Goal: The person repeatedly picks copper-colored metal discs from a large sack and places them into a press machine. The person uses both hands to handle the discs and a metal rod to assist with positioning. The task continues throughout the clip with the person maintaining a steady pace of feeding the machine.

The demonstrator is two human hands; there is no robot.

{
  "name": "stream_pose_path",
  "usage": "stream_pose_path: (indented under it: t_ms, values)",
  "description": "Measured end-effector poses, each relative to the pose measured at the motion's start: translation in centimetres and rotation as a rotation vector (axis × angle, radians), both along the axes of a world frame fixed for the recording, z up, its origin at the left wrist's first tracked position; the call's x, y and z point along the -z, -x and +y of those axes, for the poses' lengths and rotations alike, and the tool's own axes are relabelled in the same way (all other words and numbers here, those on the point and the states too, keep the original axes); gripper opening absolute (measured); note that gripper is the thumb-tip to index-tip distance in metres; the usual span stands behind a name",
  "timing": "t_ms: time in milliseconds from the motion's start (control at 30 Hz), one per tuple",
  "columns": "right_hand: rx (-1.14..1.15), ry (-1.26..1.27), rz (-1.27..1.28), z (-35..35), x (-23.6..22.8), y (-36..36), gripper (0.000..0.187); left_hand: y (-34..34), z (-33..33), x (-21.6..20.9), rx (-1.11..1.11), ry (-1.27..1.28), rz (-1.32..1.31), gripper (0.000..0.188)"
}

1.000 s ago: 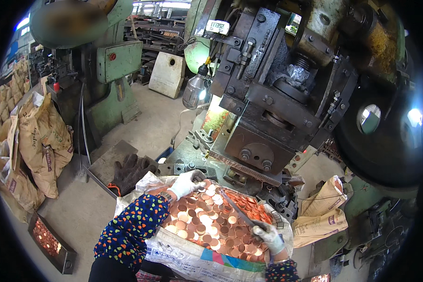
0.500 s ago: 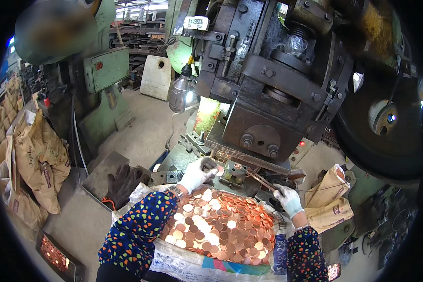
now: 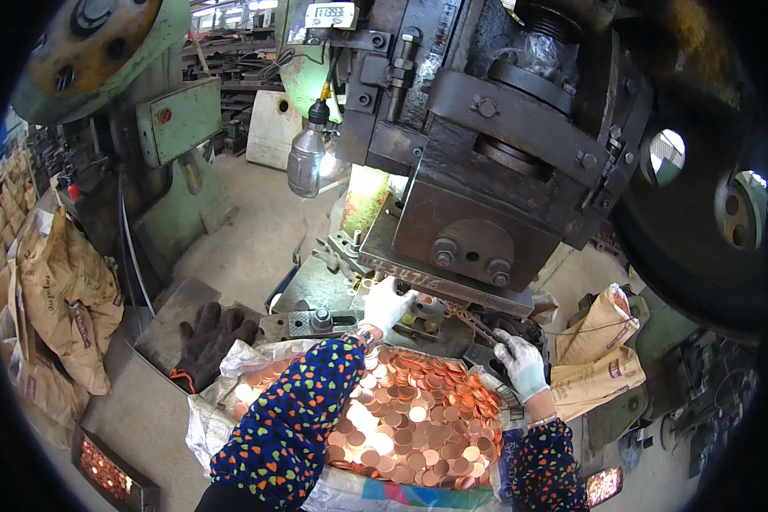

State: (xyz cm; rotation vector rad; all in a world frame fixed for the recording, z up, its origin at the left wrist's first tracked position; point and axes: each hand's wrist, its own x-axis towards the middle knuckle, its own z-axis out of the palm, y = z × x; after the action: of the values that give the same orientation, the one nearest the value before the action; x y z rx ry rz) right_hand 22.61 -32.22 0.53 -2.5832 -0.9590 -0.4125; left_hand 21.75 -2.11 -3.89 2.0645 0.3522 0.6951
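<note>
The stamping press (image 3: 495,179) stands beyond the open sack (image 3: 203,427). The left hand (image 3: 388,305), nearer the die (image 3: 427,327), is partly spread; whether it holds anything cannot be told. The right hand (image 3: 523,365) curls round tongs (image 3: 473,322) slanting up-left toward the die. Copper discs (image 3: 418,415) fill the sack.

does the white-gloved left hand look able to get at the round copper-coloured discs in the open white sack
Likely yes: the left hand is just beyond the discs, which lie largely exposed in the sack; the dark-blue patterned sleeve covers only some.
</note>
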Motion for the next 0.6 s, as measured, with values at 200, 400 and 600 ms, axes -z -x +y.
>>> stream_pose_path:
  t_ms: [200, 400, 600]
  values:
    - [0.006, -0.073, 0.066, -0.3, 0.5, 0.7, 0.033, -1.8, -1.6, -0.3, 0.010, -0.328, 0.298, 0.035]
    - [-0.017, -0.113, 0.124, -1.1, 1.0, 1.1, 0.032, -2.1, -1.4, 1.3, 0.057, -0.592, -0.045, 0.022]
    - [-0.007, -0.083, 0.165, -0.2, 0.9, 1.3, 0.033, -0.6, -0.7, 1.3, 0.093, -0.353, -0.092, 0.022]
